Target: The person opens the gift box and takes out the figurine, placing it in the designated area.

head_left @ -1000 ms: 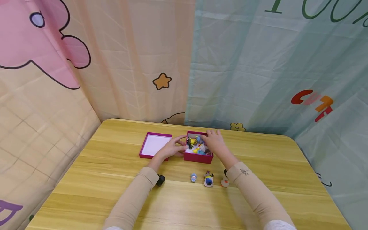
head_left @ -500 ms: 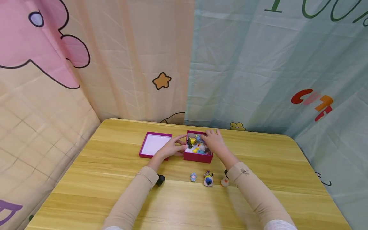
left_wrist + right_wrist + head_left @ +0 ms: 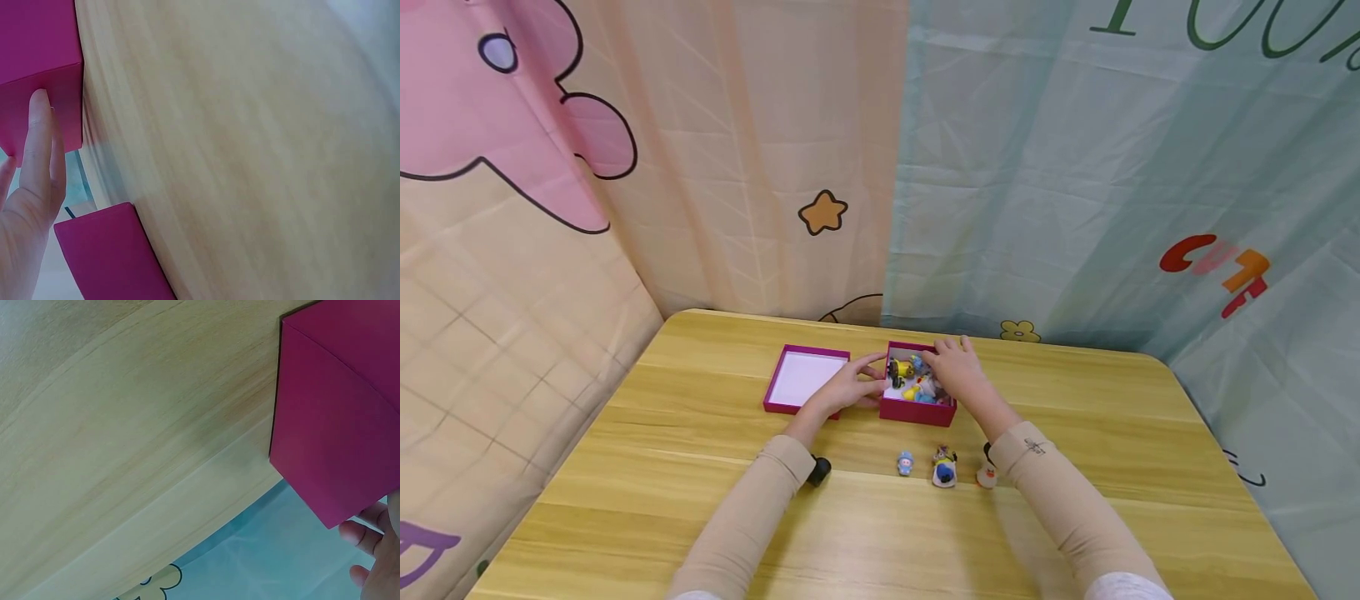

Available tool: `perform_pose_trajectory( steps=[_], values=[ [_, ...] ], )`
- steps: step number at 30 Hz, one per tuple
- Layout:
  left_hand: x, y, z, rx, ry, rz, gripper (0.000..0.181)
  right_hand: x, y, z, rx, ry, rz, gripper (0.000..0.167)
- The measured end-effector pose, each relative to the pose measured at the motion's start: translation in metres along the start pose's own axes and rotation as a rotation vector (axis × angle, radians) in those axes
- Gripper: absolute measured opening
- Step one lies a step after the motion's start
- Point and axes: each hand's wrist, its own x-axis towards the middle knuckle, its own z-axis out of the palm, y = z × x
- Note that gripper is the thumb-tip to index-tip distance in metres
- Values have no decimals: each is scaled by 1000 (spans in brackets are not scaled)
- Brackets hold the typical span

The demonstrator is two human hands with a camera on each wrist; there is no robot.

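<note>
A magenta box [image 3: 914, 412] holds several small toy figures, among them a yellow and black one [image 3: 900, 369] and a blue one [image 3: 927, 398]. My left hand [image 3: 847, 390] touches the box's left wall with extended fingers, as the left wrist view [image 3: 40, 150] shows. Over the right rim lies my right hand [image 3: 958, 369], its thumb side above the toys and its fingertips past the far corner. In the right wrist view, fingers [image 3: 362, 537] show loosely bent beside the rim. What lies under that palm is hidden.
A magenta lid [image 3: 805, 379] with a white inside lies left of the box. In front stand a small blue figure [image 3: 905, 463], a blue-and-yellow figure [image 3: 944, 468] and a white duck [image 3: 987, 475], partly behind the right sleeve. Curtains hang behind the wooden table [image 3: 865, 533].
My right hand shifts very slightly at the box's right rim. The left hand, the box, the lid and the figures in front stay where they were.
</note>
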Motion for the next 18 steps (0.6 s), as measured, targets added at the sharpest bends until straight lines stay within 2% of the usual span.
perform_pose_trajectory(
  steps=[18],
  values=[
    [1,1,-1,6,-3,-7,58,3,-2,2,-39,-7,1,43]
  ],
)
